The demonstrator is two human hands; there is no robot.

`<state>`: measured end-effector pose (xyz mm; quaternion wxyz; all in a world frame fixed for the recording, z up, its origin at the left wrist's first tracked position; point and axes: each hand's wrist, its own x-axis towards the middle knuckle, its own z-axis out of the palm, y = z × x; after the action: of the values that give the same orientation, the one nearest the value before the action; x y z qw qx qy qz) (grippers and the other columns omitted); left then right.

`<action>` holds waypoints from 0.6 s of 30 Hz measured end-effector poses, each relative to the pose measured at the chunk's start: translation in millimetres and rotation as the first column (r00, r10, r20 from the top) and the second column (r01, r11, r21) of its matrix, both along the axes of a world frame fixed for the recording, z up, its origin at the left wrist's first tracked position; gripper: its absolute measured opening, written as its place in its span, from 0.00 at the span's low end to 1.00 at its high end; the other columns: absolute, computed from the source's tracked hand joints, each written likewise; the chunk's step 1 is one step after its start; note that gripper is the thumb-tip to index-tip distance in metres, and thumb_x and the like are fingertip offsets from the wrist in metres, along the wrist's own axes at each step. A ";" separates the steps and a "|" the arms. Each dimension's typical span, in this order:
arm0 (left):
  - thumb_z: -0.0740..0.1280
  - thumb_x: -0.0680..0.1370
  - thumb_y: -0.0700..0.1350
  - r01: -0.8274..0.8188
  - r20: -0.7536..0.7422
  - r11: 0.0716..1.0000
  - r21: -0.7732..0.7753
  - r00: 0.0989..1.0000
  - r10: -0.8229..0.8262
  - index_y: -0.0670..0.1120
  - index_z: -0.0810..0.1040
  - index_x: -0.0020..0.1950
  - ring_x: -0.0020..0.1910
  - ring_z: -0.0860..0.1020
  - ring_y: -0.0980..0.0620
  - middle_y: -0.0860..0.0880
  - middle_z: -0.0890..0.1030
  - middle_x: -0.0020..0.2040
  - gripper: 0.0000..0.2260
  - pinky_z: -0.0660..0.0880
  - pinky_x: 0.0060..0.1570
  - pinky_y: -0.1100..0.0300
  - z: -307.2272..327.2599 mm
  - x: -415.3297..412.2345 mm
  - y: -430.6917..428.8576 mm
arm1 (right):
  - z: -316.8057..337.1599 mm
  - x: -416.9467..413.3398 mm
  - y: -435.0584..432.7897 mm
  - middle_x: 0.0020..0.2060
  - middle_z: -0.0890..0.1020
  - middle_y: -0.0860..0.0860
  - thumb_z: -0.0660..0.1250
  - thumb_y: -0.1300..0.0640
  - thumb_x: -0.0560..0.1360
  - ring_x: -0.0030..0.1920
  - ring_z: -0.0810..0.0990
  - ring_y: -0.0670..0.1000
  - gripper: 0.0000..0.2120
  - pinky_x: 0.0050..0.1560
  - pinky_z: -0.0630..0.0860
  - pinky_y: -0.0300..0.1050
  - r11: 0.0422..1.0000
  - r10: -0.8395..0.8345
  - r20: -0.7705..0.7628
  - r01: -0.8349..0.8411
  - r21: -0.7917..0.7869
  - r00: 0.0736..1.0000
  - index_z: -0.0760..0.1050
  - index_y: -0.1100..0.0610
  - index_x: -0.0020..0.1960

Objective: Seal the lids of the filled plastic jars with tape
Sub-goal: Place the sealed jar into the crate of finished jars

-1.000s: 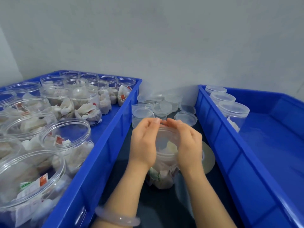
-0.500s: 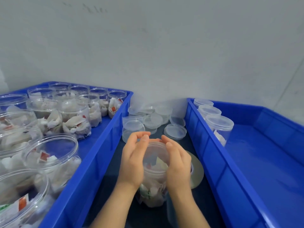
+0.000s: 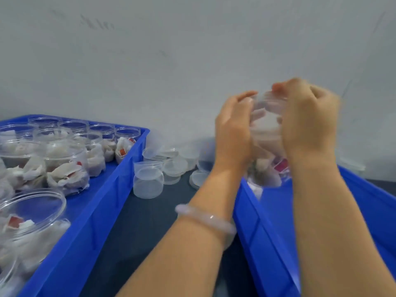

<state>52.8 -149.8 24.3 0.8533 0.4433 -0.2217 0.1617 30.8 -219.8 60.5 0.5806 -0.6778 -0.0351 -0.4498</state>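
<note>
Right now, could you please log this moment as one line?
left hand: grips filled jar; right hand: grips filled jar; filled jar: held up over right blue bin

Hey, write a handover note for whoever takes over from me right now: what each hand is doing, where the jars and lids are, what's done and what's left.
Left hand: grips the side of the filled jar.
Right hand: curled round the jar's top.
The jar is held in the air above the near corner of the right blue bin. Blur hides whether its lid is taped.
The left blue bin holds open jars, filled and apparently lidless. Loose lids lie on the dark table between the bins.
Left to do: lid and tape those jars. No tape roll is in view.
</note>
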 end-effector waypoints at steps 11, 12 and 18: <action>0.58 0.80 0.44 -0.134 0.010 0.434 0.891 0.961 0.275 0.46 0.75 0.62 0.65 0.69 0.46 0.47 0.73 0.64 0.13 0.64 0.67 0.50 -100.8 50.6 -61.9 | -134.8 55.3 -88.7 0.54 0.82 0.52 0.57 0.66 0.75 0.54 0.77 0.51 0.16 0.53 0.71 0.44 0.992 -0.123 -0.508 0.119 -0.040 0.853 0.80 0.53 0.50; 0.58 0.80 0.43 -0.115 0.018 0.408 0.906 0.972 0.234 0.45 0.74 0.65 0.68 0.67 0.46 0.47 0.70 0.67 0.15 0.64 0.67 0.50 -102.9 51.7 -62.8 | -141.6 57.2 -90.4 0.55 0.81 0.52 0.57 0.66 0.75 0.53 0.77 0.51 0.16 0.51 0.71 0.43 0.992 -0.129 -0.542 0.112 -0.065 0.830 0.80 0.54 0.52; 0.53 0.82 0.44 -0.047 -0.001 0.251 0.967 0.982 0.187 0.44 0.67 0.70 0.73 0.60 0.46 0.46 0.62 0.74 0.17 0.61 0.70 0.46 -102.5 52.4 -64.3 | -146.4 58.2 -89.7 0.58 0.80 0.52 0.58 0.64 0.77 0.54 0.75 0.50 0.15 0.52 0.71 0.44 0.989 -0.149 -0.569 0.133 -0.069 0.809 0.78 0.56 0.58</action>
<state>105.2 -214.1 -78.2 0.4047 0.8938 -0.1909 0.0307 89.0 -309.4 -85.9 0.5204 -0.7898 0.1853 -0.2665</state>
